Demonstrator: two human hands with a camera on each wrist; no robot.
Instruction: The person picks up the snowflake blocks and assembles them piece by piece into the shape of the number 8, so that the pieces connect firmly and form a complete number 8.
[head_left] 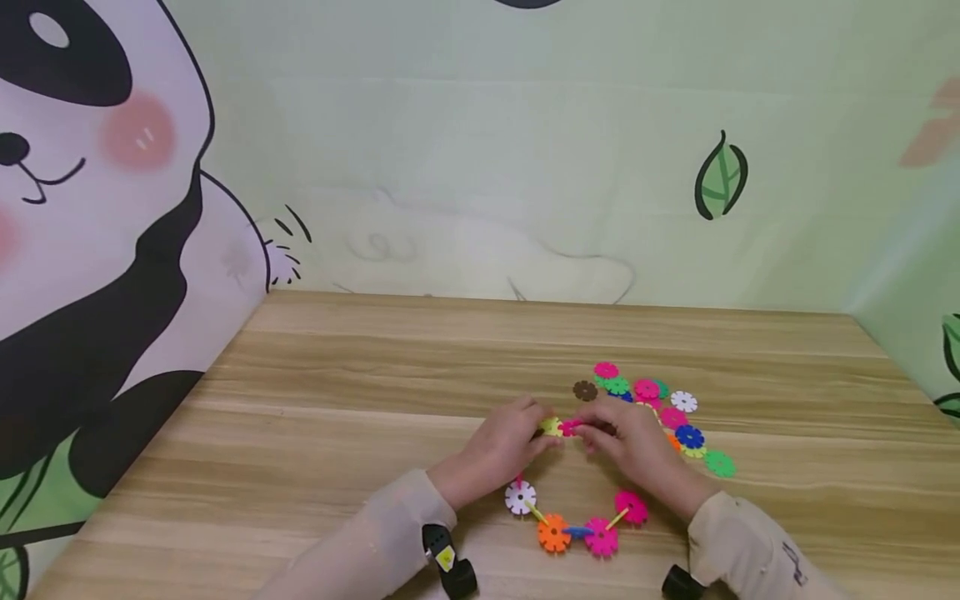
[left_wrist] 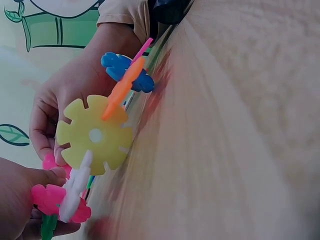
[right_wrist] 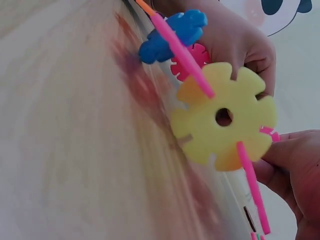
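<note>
In the head view my left hand (head_left: 498,446) pinches a yellow-green notched snowflake disc (head_left: 552,426). Facing it, my right hand (head_left: 641,442) holds a pink snowflake disc (head_left: 568,427) between thumb and fingers, and the two discs meet. Below the hands a curved chain of interlocked discs lies near the table's front: white (head_left: 521,497), orange (head_left: 554,533), blue (head_left: 578,532) and pink (head_left: 602,537) among them. Chain discs fill the foreground of both wrist views, with a yellow disc (left_wrist: 95,135) large in the left one. Fingers partly cover the held discs.
Loose snowflake discs lie in a pile beyond and right of my right hand, including a brown disc (head_left: 585,391), a white disc (head_left: 684,402) and a green disc (head_left: 720,463). The wooden table (head_left: 337,358) ends at a wall (head_left: 465,167) with printed drawings.
</note>
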